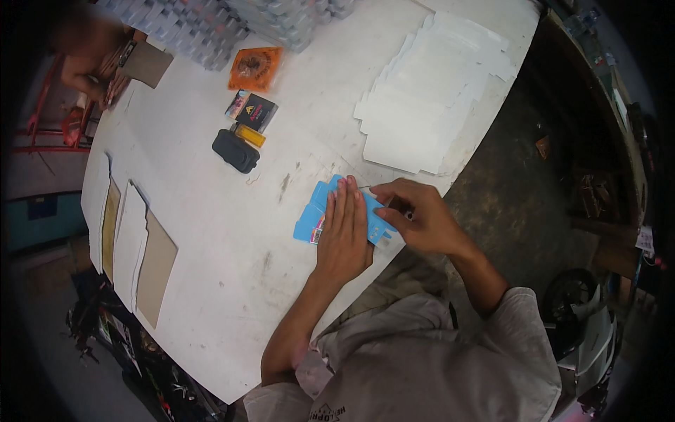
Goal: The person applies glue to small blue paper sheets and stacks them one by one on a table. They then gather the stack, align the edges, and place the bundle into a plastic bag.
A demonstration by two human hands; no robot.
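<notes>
My left hand lies flat, fingers straight and together, over the middle of a blue die-cut carton blank near the edge of the white table. My right hand is curled at the blank's right side, thumb and forefinger narrowly apart; whether they pinch it, I can't tell. A multicoloured printed patch shows left of my left hand. Beyond, a black box bears a yellow emblem and pink lettering; an orange packet carries dark printing.
</notes>
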